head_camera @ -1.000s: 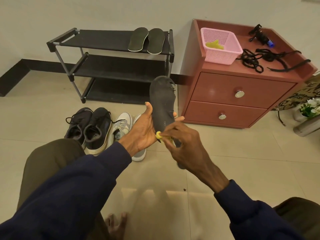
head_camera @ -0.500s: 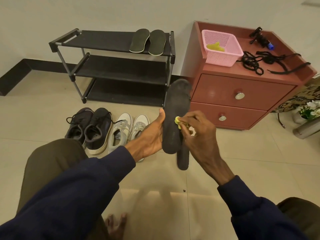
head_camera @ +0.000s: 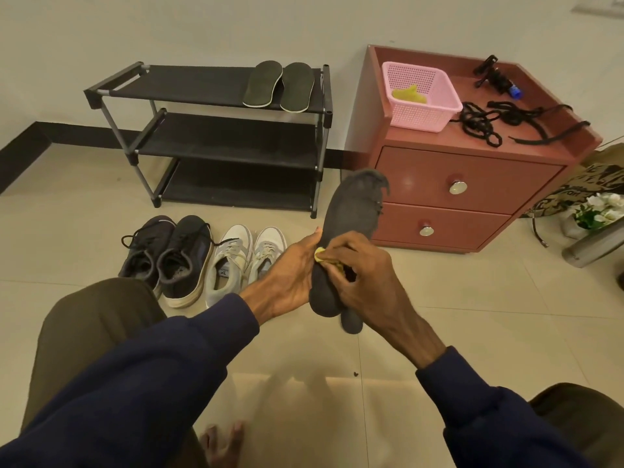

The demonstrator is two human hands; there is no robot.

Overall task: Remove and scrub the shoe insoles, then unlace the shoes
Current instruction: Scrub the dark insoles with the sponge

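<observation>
Dark grey foam insole (head_camera: 354, 221), frayed at the toe end, is held off the tiled floor (head_camera: 506, 298) with the toe up and tilted to the right. It sits in front of the lower drawer of the red-brown cabinet (head_camera: 472, 204).

The left hand (head_camera: 290, 275) grips the insole at its lower left edge. The thumb lies along that edge and the fingers are hidden behind it. The right hand (head_camera: 364, 275) has its fingers curled and pinches a small yellow cloth (head_camera: 319, 254) against the face of the insole, near the middle.

The rounded end of a second dark insole (head_camera: 351, 324) shows just below the first. How it is held cannot be determined.

A pair of black sneakers (head_camera: 169, 258) stands on the floor beside a pair of white sneakers (head_camera: 243, 258). Both pairs are laced, with heels toward the person.

Behind them is a black three-tier shoe rack (head_camera: 209, 143) against the wall. Two dark insoles (head_camera: 280, 86) lie side by side at the right end of its top shelf.

On the cabinet top:
- A pink basket (head_camera: 435, 113) holds a second yellow cloth (head_camera: 408, 94).
- Loose black laces (head_camera: 483, 126) lie to the right of the basket.
- A small black device (head_camera: 493, 74) with a blue part lies toward the back.

White flowers (head_camera: 601, 207) show at the right edge.
</observation>
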